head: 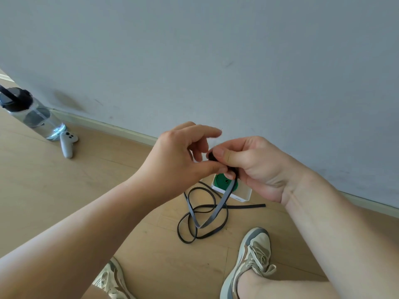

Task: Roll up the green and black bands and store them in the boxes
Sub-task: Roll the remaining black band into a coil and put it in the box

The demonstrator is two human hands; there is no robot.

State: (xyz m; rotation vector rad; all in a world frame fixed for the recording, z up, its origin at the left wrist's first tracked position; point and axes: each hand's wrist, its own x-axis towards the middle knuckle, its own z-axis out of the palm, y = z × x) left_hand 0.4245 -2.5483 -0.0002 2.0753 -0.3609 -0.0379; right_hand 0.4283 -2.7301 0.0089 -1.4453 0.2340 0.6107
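Floor (86, 190): black band (248, 206), box (244, 196), bottle (36, 117), controller (68, 144)

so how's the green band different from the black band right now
The green band is fully coiled. The black band has only a small roll started, and the rest trails in loose loops on the floor. The green band lies in the white box, while the black band's roll is pinched between the left hand and right hand. Both are at least partly rolled.

Matt black band (212, 212), pale wood-look floor (64, 190) – glossy white plastic box (241, 194).
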